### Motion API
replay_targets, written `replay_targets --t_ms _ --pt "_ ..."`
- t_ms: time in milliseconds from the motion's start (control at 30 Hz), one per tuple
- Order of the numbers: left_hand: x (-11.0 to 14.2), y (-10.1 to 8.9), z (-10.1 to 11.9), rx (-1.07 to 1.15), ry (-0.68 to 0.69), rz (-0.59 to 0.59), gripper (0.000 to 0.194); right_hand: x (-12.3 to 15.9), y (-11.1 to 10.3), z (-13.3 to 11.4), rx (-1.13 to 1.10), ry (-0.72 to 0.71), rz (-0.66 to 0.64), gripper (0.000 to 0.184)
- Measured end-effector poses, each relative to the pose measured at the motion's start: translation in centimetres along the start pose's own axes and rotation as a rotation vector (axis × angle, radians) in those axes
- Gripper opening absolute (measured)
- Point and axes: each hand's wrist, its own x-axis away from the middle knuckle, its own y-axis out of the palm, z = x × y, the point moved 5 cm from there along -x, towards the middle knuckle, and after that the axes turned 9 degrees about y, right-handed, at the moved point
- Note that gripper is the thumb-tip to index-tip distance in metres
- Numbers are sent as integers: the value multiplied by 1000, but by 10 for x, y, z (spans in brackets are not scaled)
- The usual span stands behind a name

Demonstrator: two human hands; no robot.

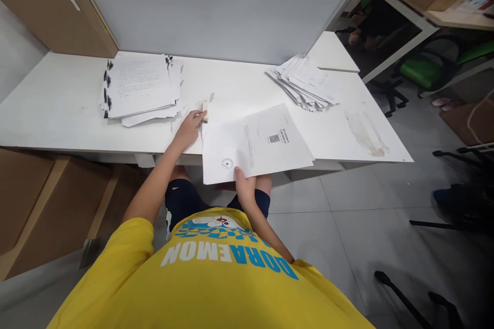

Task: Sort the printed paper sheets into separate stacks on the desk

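Note:
My left hand (189,129) reaches onto the white table (62,113) and its fingertips close on a small cream-coloured block, perhaps a stapler (205,111). My right hand (244,185) pinches the near edge of a loose set of printed sheets (254,145) that bears a round stamp and a QR code and overhangs the table's front edge. A clipped stack of papers (141,88) lies to the left of the left hand. Another fanned pile of papers (306,83) lies at the back right.
A grey partition wall (216,5) stands behind the table. Cardboard boxes (57,15) sit at the back left and under the table's left side. A shelf frame, a green chair (422,69) and dark chair legs stand on the tiled floor to the right.

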Motion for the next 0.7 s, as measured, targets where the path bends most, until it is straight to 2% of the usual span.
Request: replay_targets --t_ms 167,467,600,700 --pt "2 0 0 -19 -30 -19 66 -6 4 -4 8 14 -3 56" --pt "1 5 4 -176 21 -16 58 -13 13 -10 27 24 9 54" --pt "1 7 8 -266 63 -44 64 -11 11 -6 8 2 -16 61" --pt "2 7 11 -313 42 -104 70 -9 9 -2 -8 -12 -3 61"
